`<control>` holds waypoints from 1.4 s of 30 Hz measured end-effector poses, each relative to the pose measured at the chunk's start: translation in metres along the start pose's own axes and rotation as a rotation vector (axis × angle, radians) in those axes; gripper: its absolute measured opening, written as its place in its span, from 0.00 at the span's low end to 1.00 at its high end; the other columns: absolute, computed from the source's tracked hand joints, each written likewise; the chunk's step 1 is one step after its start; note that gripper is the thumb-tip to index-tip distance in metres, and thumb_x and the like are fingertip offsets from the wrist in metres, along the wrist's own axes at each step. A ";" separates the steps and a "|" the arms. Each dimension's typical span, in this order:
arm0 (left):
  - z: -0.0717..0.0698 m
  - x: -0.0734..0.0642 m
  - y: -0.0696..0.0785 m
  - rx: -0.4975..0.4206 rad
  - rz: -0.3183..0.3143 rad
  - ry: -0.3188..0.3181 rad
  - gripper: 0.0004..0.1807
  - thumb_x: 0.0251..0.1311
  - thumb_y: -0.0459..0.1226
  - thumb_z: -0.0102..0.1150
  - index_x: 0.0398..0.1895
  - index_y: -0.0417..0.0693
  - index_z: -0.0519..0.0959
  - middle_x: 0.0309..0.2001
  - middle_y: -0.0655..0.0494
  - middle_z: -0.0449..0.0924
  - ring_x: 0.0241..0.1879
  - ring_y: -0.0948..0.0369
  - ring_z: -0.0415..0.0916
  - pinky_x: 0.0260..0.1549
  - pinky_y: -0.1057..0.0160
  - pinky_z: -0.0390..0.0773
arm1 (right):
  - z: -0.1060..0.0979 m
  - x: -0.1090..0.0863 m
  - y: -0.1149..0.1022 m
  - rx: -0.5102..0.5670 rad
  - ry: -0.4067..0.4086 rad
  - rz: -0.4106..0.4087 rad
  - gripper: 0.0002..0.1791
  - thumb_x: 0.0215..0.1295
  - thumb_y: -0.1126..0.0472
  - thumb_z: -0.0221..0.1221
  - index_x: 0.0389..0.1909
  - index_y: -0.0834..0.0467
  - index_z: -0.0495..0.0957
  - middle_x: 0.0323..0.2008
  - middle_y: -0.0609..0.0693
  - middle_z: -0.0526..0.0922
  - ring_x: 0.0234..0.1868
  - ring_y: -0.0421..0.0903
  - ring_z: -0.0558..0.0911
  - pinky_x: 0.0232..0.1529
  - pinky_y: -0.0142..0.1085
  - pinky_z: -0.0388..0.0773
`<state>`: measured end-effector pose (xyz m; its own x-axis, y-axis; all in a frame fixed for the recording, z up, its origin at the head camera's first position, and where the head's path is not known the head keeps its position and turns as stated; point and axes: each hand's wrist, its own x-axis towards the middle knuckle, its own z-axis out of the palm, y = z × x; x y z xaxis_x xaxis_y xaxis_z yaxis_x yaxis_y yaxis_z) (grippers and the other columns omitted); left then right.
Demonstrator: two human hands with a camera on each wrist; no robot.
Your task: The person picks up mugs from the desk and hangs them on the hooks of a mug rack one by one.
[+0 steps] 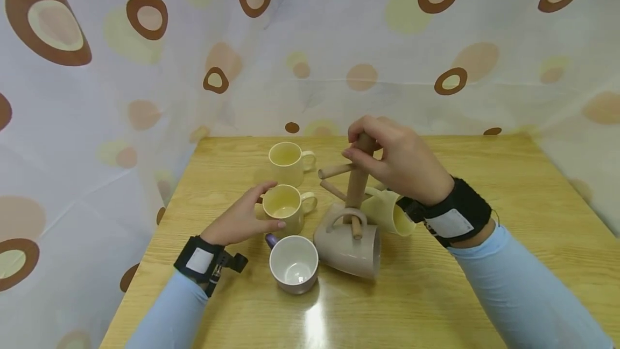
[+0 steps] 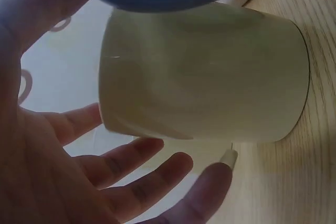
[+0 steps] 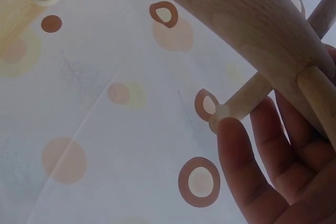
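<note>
My right hand (image 1: 402, 158) grips the top of the post of a wooden mug tree (image 1: 357, 187). A grey-beige mug (image 1: 346, 249) lies sideways at the tree's front, its handle looped over a low peg. Behind it a yellow mug (image 1: 385, 210) hangs tilted, partly hidden by my wrist. My left hand (image 1: 239, 220) is spread around the left side of an upright yellow mug (image 1: 282, 203), thumb in front and fingers behind. In the left wrist view those fingers (image 2: 152, 182) lie loosely along the mug's side.
A mug with a white inside (image 1: 293, 265) and a purple handle stands just in front of my left hand. Another yellow mug (image 1: 286, 163) stands upright at the back. Everything rests on a wooden table (image 1: 465, 295) with a patterned cloth (image 1: 300, 42) behind it.
</note>
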<state>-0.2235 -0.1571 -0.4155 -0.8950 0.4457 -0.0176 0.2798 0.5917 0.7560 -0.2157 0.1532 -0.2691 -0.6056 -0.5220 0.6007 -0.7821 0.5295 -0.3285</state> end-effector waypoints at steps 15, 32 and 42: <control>0.014 0.030 0.025 0.423 0.050 -0.068 0.49 0.41 0.61 0.67 0.68 0.57 0.61 0.60 0.44 0.64 0.52 0.52 0.66 0.38 0.48 0.79 | -0.001 -0.003 -0.001 -0.024 0.018 -0.006 0.09 0.59 0.60 0.63 0.37 0.56 0.73 0.29 0.44 0.80 0.31 0.33 0.75 0.32 0.37 0.73; -0.010 0.019 0.032 0.233 0.108 0.056 0.38 0.40 0.46 0.70 0.58 0.48 0.67 0.53 0.46 0.68 0.50 0.53 0.67 0.49 0.50 0.74 | 0.002 0.000 0.000 -0.032 0.039 -0.035 0.08 0.58 0.62 0.63 0.37 0.57 0.74 0.27 0.45 0.80 0.31 0.35 0.75 0.32 0.38 0.73; -0.015 0.012 0.051 0.183 0.251 0.235 0.38 0.41 0.44 0.71 0.58 0.46 0.68 0.56 0.47 0.67 0.56 0.53 0.64 0.55 0.47 0.70 | 0.003 -0.001 0.000 -0.037 0.036 -0.013 0.09 0.58 0.62 0.63 0.37 0.56 0.74 0.28 0.45 0.81 0.31 0.35 0.75 0.32 0.39 0.74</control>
<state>-0.2256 -0.1314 -0.3679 -0.8402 0.4380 0.3198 0.5385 0.6035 0.5881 -0.2151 0.1517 -0.2718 -0.5896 -0.5049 0.6305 -0.7834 0.5476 -0.2940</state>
